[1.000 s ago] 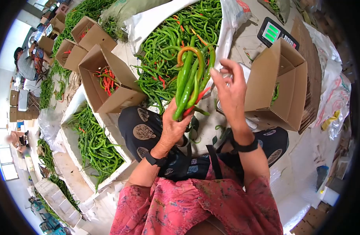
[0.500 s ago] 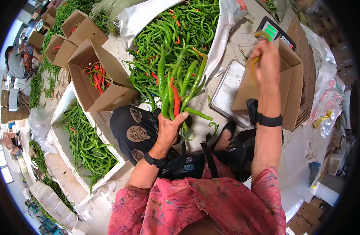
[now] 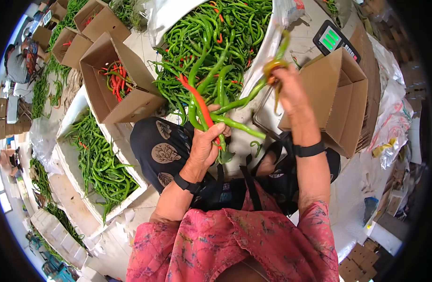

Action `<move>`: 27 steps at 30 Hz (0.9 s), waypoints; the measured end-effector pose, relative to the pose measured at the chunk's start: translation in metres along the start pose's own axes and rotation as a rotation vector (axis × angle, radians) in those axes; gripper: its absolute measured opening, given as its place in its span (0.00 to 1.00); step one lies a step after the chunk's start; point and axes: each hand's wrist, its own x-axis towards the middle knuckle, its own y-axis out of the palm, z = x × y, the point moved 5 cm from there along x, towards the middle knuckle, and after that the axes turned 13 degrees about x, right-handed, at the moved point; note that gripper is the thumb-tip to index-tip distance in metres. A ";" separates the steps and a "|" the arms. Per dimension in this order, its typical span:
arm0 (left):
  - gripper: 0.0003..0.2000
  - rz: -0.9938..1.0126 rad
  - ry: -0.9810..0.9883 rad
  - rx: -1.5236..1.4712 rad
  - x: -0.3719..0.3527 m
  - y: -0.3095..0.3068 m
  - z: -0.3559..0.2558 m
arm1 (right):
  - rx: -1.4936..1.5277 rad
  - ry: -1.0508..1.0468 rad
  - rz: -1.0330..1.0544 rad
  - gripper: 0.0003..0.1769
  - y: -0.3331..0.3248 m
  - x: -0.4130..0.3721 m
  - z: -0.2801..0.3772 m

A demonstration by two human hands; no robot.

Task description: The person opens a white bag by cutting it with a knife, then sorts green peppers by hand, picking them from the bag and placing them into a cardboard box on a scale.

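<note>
My left hand (image 3: 207,143) is closed round the stem ends of a bunch of long green chili peppers (image 3: 220,87), with one red chili pepper (image 3: 197,99) among them. The bunch fans up and to the right, its tips over the big heap of green peppers (image 3: 180,42) in a white sack. To the right, my right hand (image 3: 291,87), a little blurred, grips discoloured orange-brown chili peppers (image 3: 275,66). A long green pepper (image 3: 244,101) runs from the bunch up to its fingertips. Under that hand lies the edge of a scale platform, partly hidden.
An open cardboard box (image 3: 329,94) stands on the right by the scale display (image 3: 331,40). On the left, another box (image 3: 97,80) holds red peppers (image 3: 118,84), and a white foam box (image 3: 61,150) holds green ones. A person (image 3: 21,63) sits at far left.
My right hand has come down and left from near the cardboard box to the bunch, still with the orange-brown peppers. In my left hand the bunch has spread, and the red pepper leans further left.
</note>
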 end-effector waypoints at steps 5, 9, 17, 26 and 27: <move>0.22 -0.133 -0.001 0.185 0.003 -0.002 -0.001 | -0.025 0.045 0.127 0.10 0.019 -0.019 0.038; 0.23 -0.116 0.030 0.256 0.009 -0.001 0.006 | -0.595 0.172 0.471 0.14 0.061 -0.043 -0.025; 0.23 -0.082 -0.044 -0.001 0.007 -0.012 0.011 | -0.190 0.276 0.323 0.12 0.061 -0.038 -0.054; 0.16 -0.129 -0.048 -0.197 0.020 -0.026 0.011 | 0.250 0.270 0.355 0.09 0.053 -0.031 0.017; 0.15 -0.157 -0.041 -0.188 0.023 -0.030 0.010 | 0.231 0.224 0.327 0.09 0.054 -0.031 0.025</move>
